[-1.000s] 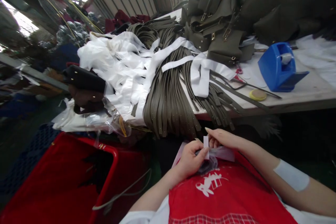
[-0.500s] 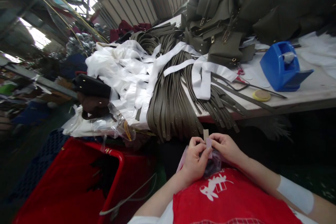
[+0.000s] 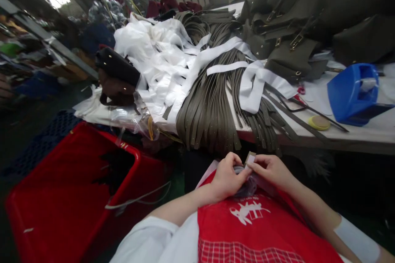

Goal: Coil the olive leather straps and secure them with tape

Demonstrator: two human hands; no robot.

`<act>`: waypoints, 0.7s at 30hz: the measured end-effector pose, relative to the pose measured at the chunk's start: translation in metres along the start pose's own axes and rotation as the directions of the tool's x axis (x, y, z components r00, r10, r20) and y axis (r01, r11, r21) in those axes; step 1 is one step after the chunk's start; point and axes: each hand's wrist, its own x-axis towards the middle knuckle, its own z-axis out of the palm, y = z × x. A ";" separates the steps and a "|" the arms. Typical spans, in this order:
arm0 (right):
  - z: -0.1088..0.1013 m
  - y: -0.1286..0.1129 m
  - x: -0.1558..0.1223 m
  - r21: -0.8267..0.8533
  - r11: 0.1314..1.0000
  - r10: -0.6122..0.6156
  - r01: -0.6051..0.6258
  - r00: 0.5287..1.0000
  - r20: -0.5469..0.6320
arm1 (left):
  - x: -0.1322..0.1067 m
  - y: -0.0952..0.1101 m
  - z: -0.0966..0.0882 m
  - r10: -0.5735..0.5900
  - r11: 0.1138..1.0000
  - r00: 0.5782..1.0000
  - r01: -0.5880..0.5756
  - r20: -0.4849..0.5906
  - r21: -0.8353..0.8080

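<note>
Close to my body, my left hand (image 3: 228,176) and my right hand (image 3: 274,170) meet with bent, closed fingers. Between them they pinch a small strip (image 3: 251,158), which has a pale whitish face and a tan-brown edge. Its lower end is hidden by my fingers. Just beneath the hands lies a greyish, clear plastic-like bundle (image 3: 247,188), resting against my red apron (image 3: 262,230). Beyond my hands, many dark olive straps (image 3: 206,115) with small metal studs hang over the table edge.
White sheeting (image 3: 157,61) and a white band (image 3: 251,94) lie over the straps. At the right stand a blue tape dispenser (image 3: 352,94) and a yellow-rimmed disc (image 3: 319,122). Olive bags (image 3: 290,55) are piled behind. A red bin (image 3: 61,197) is at lower left.
The strip has tilted to the right, and its upper part shows less above my fingers. Both hands stay pinched on it. The view has shifted, with the table items farther right.
</note>
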 end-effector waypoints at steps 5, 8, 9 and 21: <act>-0.004 -0.002 -0.002 -0.051 0.998 0.043 -0.041 0.998 0.039 | -0.004 -0.004 0.000 0.042 0.999 0.999 -0.042 0.019 -0.001; -0.004 0.000 0.001 -0.067 0.993 0.098 -0.095 0.995 0.033 | -0.005 -0.006 -0.001 0.037 0.999 0.999 -0.036 0.035 -0.024; -0.003 0.001 0.002 -0.051 0.993 0.104 -0.102 0.994 0.038 | -0.006 -0.006 -0.001 0.040 0.999 0.998 -0.039 0.039 -0.028; -0.006 -0.005 0.004 -0.001 0.999 0.047 -0.047 0.984 0.170 | -0.011 0.001 -0.007 0.087 0.996 0.992 -0.088 0.093 0.007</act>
